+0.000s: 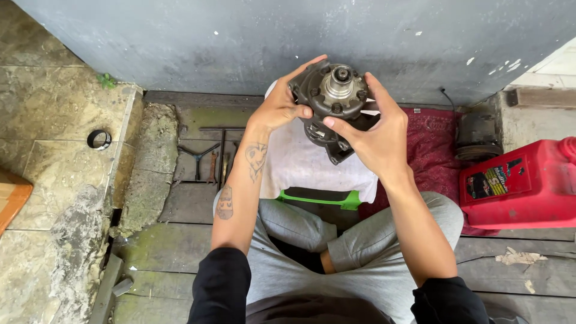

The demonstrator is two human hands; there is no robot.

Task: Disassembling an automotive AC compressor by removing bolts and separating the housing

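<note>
I hold a dark grey metal compressor body (332, 99) up in front of me, its round bolted end with a short silvery shaft facing me. My left hand (281, 105) grips its left side, thumb across the rim. My right hand (373, 135) wraps its right side and underside, thumb on the front edge. Both forearms are bare, and the left one has tattoos. Below the part a white cloth (300, 165) covers a green-edged object (318, 198) in front of my crossed legs.
Hand tools (207, 157), including a T-handle wrench, lie on the wooden planks at left. A metal ring (99, 139) sits on the stone ledge. A red jerry can (522, 183) and a dark round part (477, 137) stand at right, beside a red cloth (432, 153). A grey wall runs behind.
</note>
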